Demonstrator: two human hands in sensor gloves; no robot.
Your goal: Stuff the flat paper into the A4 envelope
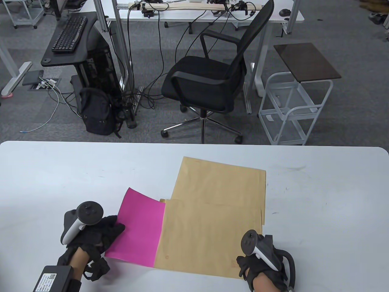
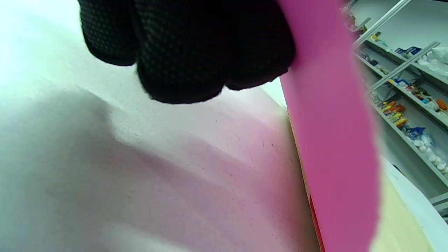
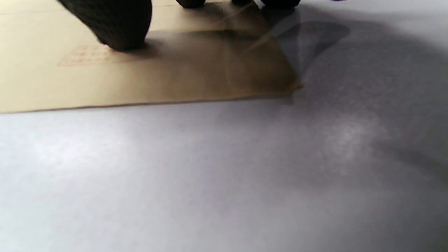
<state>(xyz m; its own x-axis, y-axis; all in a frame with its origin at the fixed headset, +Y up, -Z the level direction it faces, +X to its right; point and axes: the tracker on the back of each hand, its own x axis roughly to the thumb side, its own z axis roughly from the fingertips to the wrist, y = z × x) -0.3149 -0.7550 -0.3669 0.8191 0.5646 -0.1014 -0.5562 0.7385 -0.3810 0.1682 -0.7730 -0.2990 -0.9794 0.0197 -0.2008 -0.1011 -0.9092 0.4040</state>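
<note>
Left hand [image 1: 91, 235]: it is holding the left edge of the pink paper [image 1: 138, 226], with the fingers [image 2: 196, 52] closed together on that edge. In the left wrist view the edge is lifting off the table [image 1: 60, 182], probably so that the sheet can slide without catching.

Pink paper: it is lying left of the middle, near the person. Its right part is hiding inside the near envelope [image 1: 206, 237], so the stuffing seems about half done.

Near envelope: it is lying flat with the mouth facing left, toward the paper. This is letting the sheet enter straight from the side.

Far envelope [image 1: 218, 182]: a second brown envelope is lying behind the near one, partly under it. It seems not in use.

Right hand [image 1: 264, 264]: it is pressing on the near right corner of the near envelope. One fingertip [image 3: 115, 24] is resting on the brown surface; the fingers are pointing down, holding nothing. This is probably keeping the envelope from sliding right under the push.
</note>
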